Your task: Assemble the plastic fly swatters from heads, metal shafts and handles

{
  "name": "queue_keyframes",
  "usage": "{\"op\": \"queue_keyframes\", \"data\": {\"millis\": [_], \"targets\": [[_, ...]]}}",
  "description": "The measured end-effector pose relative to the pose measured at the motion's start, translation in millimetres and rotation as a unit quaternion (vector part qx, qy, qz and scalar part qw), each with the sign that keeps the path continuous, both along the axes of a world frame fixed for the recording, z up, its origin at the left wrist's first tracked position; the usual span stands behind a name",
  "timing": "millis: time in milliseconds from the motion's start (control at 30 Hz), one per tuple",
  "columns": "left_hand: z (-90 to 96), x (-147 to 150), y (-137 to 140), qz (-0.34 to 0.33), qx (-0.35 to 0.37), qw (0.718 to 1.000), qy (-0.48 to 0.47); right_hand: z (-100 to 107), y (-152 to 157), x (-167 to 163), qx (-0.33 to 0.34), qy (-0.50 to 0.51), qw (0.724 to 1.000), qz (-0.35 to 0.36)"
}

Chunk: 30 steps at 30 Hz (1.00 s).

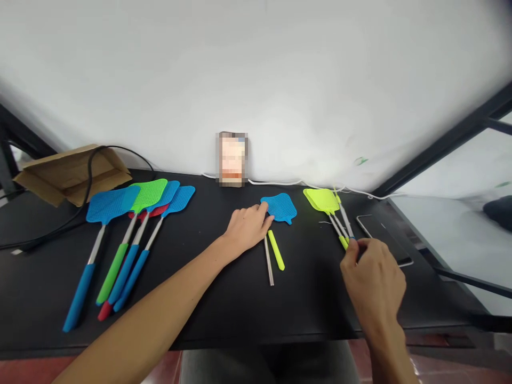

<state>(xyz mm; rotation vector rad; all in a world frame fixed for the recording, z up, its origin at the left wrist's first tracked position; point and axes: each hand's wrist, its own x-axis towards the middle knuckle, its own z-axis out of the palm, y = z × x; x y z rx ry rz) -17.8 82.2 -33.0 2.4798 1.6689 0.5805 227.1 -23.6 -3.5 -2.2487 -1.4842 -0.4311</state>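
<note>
My left hand (248, 228) has its fingers curled, thumb and forefinger at the left edge of a loose blue fly swatter head (280, 208) lying on the table. Just below it lie a bare metal rod (269, 261) and a loose yellow-green handle sleeve (277, 250). My right hand (374, 274) is closed, thumb and forefinger pinching a slim silver-grey stick (346, 220) with yellow-green at its far end and a bit of blue near my fingers. Its exact kind is unclear. Beside it lie yellow-green fly swatters (322, 200), their handles partly hidden by my right hand.
Several assembled fly swatters (130, 237) in blue, green and red lie at the left. Behind them are an open cardboard box (76, 170) and a black cable (90, 170). A blurred upright card (232, 160) leans on the wall. A phone-like dark slab (388, 234) lies right.
</note>
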Motion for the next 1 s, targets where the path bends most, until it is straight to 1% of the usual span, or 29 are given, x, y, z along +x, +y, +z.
{"op": "queue_keyframes", "data": {"millis": [33,67,100,133,167,200,233,267,300,333,367,400,433,467,500,533,567,600,633,667,700,733,767,800,833,867,900,933,1000], "targets": [[0.8,-0.3,-0.4,0.008,0.009,1.0,-0.018,3.1,-5.7,-4.6,0.021,0.074,0.997,0.015],[2.6,-0.5,-1.4,0.013,0.023,0.999,-0.047,6.1,-10.6,-10.6,0.04,0.172,0.983,0.047],[5.4,-0.2,-2.9,0.008,0.039,0.995,-0.091,9.2,-14.3,-17.9,0.055,0.291,0.95,0.094],[9.3,0.6,-5.2,-0.011,0.05,0.988,-0.148,12.3,-16.5,-26.2,0.06,0.42,0.893,0.15],[14.2,2.2,-8.1,-0.044,0.048,0.974,-0.218,15.5,-17.1,-35.0,0.05,0.543,0.813,0.206],[19.8,4.5,-11.6,-0.09,0.026,0.951,-0.295,18.5,-16.0,-43.6,0.024,0.647,0.72,0.25],[25.6,7.3,-15.5,-0.14,-0.018,0.915,-0.378,21.1,-13.6,-51.5,-0.018,0.728,0.626,0.28],[31.1,10.5,-19.5,-0.186,-0.081,0.865,-0.46,22.8,-10.2,-58.3,-0.063,0.786,0.538,0.296],[36.0,13.7,-23.1,-0.222,-0.155,0.802,-0.532,23.5,-6.5,-63.6,-0.103,0.827,0.461,0.303],[39.6,16.5,-26.3,-0.247,-0.23,0.735,-0.587,22.8,-2.8,-67.5,-0.132,0.856,0.396,0.305],[41.7,18.8,-28.7,-0.259,-0.296,0.672,-0.627,20.8,0.4,-70.5,-0.15,0.876,0.342,0.305],[42.2,20.4,-30.3,-0.262,-0.347,0.621,-0.653,17.8,2.9,-72.7,-0.157,0.891,0.299,0.303],[41.3,21.4,-31.2,-0.257,-0.381,0.585,-0.668,14.2,4.6,-74.9,-0.162,0.902,0.267,0.299],[39.2,22.2,-31.7,-0.248,-0.397,0.564,-0.68,10.4,5.6,-77.2,-0.166,0.909,0.245,0.293],[36.5,22.7,-31.8,-0.238,-0.4,0.557,-0.688,6.9,6.0,-80.0,-0.171,0.914,0.23,0.287],[33.8,23.2,-31.7,-0.227,-0.393,0.558,-0.695,4.0,5.8,-83.3,-0.173,0.918,0.224,0.28],[31.5,23.6,-31.4,-0.216,-0.381,0.563,-0.701,1.9,5.2,-87.1,-0.171,0.919,0.227,0.274],[30.3,23.6,-30.6,-0.206,-0.366,0.57,-0.706,0.5,3.7,-91.2,-0.166,0.917,0.243,0.271],[30.6,22.9,-29.1,-0.196,-0.347,0.579,-0.711,-0.3,1.2,-95.2,-0.158,0.91,0.271,0.27],[32.4,21.1,-26.6,-0.187,-0.327,0.59,-0.714,-0.9,-2.8,-98.6,-0.146,0.897,0.317,0.27],[35.7,17.8,-22.8,-0.178,-0.302,0.6,-0.719,-1.5,-8.5,-101.1,-0.134,0.873,0.381,0.274],[40.2,12.9,-17.6,-0.167,-0.272,0.608,-0.727,-2.2,-16.0,-102.3,-0.122,0.833,0.462,0.281],[45.5,6.3,-11.4,-0.155,-0.239,0.612,-0.738,-3.3,-25.0,-101.9,-0.113,0.775,0.551,0.289],[51.0,-1.3,-4.5,-0.137,-0.199,0.61,-0.755,-4.5,-34.6,-99.7,-0.109,0.703,0.636,0.299],[55.9,-9.4,2.3,-0.12,-0.163,0.598,-0.776,-5.7,-43.7,-95.9,-0.109,0.622,0.712,0.307],[59.6,-16.9,8.3,-0.106,-0.136,0.587,-0.791,-6.6,-51.0,-90.6,-0.11,0.547,0.769,0.313],[61.8,-23.0,12.8,-0.097,-0.119,0.58,-0.8,-7.0,-55.1,-84.3,-0.107,0.48,0.811,0.316],[62.0,-26.8,15.3,-0.095,-0.117,0.578,-0.802,-6.7,-55.2,-77.6,-0.094,0.42,0.847,0.312],[57.3,-26.1,14.3,-0.105,-0.142,0.588,-0.789,-4.1,-42.2,-65.5,-0.047,0.301,0.907,0.291]]}}
